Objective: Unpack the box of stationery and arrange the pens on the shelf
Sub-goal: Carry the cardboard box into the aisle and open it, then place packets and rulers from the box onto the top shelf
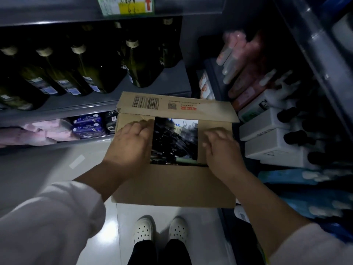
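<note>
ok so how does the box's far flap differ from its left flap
The far flap bears a barcode, a square code and red print; the left flap is unprinted. The far flap is folded back off the opening; the left flap lies across part of it. No hand is on the far flap; the left hand rests on the left flap. Both are brown cardboard on the same box.
</note>
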`<state>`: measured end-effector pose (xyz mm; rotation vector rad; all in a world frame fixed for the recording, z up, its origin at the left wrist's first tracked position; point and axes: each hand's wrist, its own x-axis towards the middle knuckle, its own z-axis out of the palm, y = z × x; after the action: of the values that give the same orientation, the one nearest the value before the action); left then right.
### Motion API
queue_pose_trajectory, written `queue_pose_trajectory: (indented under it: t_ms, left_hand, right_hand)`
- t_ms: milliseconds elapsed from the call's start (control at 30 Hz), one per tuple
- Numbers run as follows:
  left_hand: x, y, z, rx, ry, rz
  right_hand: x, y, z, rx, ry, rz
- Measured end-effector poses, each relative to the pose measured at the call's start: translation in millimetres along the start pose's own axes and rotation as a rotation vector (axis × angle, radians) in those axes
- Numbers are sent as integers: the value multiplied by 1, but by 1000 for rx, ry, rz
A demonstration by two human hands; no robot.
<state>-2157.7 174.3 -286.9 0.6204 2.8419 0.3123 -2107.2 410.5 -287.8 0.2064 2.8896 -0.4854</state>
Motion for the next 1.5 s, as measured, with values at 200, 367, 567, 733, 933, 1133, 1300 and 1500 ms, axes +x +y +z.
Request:
queue_pose_trajectory:
  t_ms: [200, 367, 567, 733, 933, 1133, 1300, 1500]
  left_hand:
    - [69, -11, -8, 39, 131, 2]
    - [102, -15, 0, 114, 38, -52]
    - [128, -21, -3, 88, -51, -72]
    - [132, -21, 10, 143, -89, -122]
    - [131, -18, 9, 169, -107, -142]
    - [93, 29, 5, 129, 16, -39]
    - [60, 86, 18, 12, 39, 203]
    - [52, 120, 25, 24, -124, 336]
  right_hand:
    - [66, -6, -4, 56, 265, 0]
    - [103, 3, 4, -76, 165, 70]
    - [121, 10, 7, -177, 139, 31]
    - [125, 13, 17, -203, 123, 43]
    - [118, 10, 15, -222, 53, 55]
    - [74, 1, 4, -94, 64, 73]
    - [37, 3, -35, 161, 131, 140]
    - [6, 42, -64, -174, 383, 137]
